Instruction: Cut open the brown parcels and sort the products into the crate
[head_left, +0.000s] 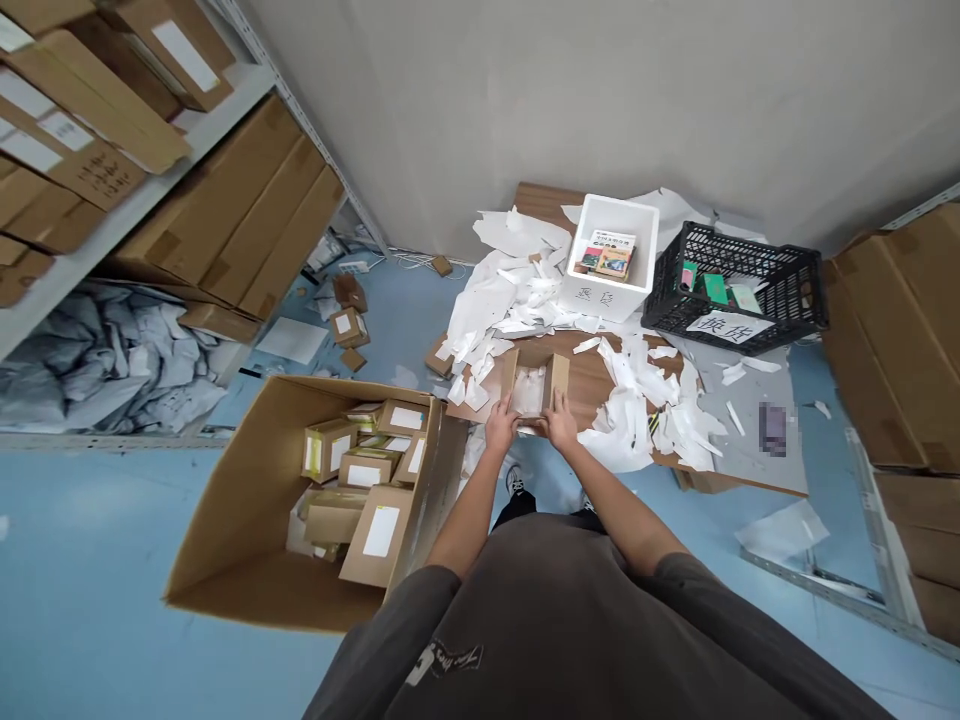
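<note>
The left hand (501, 425) and right hand (560, 422) are pinching the near corners of an opened rectangular brown cardboard box (559, 376), pale filling (529, 388) lying inside; left of them, white-labelled brown boxes (382, 530) are sitting apparently unopened; beyond, torn white paper (491, 290) is lying.

Head camera high above table (589, 398), facing forward, down onto hands (501, 426).

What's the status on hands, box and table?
Left hand, right hand: at open box, near corners. Whitish filling inside. Torn white paper litters the table on both sides.
</note>
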